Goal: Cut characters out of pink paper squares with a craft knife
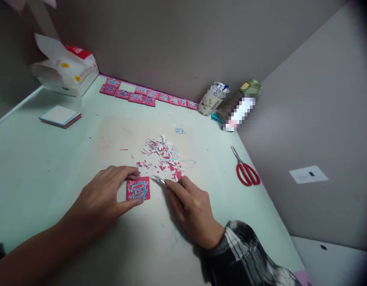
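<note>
1. At far left, by the wall: box (85,75) with its flap up, presumably stowed at the back of the desk (22,159) to stay out of the way.
2. Nearer than the box: cards (60,116), squared into a pile, perhaps for easy reach.
3. From the lower left: left hand (104,194), angled inward with forearm low, wrist almost straight, thumb stretched out.
4. Between thumb and forefinger: tile (138,188), lying flat on the desk, clamped by near and far edges, likely to stop any sliding and leave the right edge exposed.
5. Along the back: red tiles (149,99) in two staggered rows, seemingly arranged to be read together.
6. Just right of the tile, apart from it: knife (159,180), aimed left and away; hard to tell whether touching the desk at the tip.
7. Beyond tile and knife: scraps (162,147), loosely heaped, probably to free the near working space.
8. From the lower right: right hand (192,208), low, with fingers closed together around the knife, pen-fashion, likely for fine control; sleeve (249,254) behind the wrist.
9. By the wall: cup (209,103) of pens.
10. Near the right edge: scissors (245,173), with handles toward the right hand, perhaps for quick pickup.
</note>
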Action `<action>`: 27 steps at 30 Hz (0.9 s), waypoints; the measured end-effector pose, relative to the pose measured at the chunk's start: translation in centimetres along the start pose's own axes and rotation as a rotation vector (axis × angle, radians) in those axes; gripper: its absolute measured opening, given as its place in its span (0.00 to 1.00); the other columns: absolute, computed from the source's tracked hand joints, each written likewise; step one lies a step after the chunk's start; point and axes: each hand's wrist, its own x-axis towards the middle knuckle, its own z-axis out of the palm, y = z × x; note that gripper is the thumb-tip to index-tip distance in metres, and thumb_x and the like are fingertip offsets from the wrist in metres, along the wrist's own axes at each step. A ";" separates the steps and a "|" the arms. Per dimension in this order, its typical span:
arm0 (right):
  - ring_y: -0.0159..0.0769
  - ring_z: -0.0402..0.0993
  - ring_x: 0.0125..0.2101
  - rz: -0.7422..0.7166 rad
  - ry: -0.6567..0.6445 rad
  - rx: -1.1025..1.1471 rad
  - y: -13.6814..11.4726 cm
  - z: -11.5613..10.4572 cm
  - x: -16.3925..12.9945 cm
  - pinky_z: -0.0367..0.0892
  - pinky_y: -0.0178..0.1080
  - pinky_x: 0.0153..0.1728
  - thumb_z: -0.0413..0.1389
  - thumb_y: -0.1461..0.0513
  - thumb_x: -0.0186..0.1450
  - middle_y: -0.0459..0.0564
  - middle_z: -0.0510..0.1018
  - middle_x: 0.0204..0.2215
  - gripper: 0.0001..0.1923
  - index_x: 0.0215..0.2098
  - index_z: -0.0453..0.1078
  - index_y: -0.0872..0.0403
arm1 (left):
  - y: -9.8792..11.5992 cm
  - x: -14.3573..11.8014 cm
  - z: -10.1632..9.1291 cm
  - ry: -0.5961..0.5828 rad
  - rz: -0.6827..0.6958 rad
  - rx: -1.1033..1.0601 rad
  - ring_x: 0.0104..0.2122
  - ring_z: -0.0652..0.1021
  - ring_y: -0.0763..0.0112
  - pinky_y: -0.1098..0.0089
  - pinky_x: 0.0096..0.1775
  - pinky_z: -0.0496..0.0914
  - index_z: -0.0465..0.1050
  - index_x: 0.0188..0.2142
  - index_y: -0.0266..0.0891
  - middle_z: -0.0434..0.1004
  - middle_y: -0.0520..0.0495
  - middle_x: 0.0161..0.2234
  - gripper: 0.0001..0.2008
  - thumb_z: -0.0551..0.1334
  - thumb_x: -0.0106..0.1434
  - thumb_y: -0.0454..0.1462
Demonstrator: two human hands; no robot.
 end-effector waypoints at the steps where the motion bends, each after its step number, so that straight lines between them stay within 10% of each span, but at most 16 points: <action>1: 0.33 0.68 0.28 -0.008 -0.016 0.022 -0.1 -0.2 -0.1 0.61 0.35 0.27 0.49 0.64 0.79 0.48 0.72 0.32 0.14 0.54 0.76 0.57 | -0.1 0.0 0.1 0.001 0.003 0.001 0.50 0.81 0.45 0.46 0.52 0.76 0.74 0.51 0.49 0.82 0.44 0.49 0.20 0.67 0.62 0.51; 27: 0.34 0.65 0.26 -0.101 -0.114 -0.033 -0.9 -1.0 0.3 0.57 0.37 0.24 0.46 0.68 0.77 0.49 0.73 0.31 0.14 0.46 0.74 0.56 | 0.2 0.1 0.0 0.033 0.031 0.014 0.47 0.83 0.46 0.50 0.49 0.77 0.74 0.50 0.47 0.84 0.43 0.46 0.20 0.66 0.62 0.51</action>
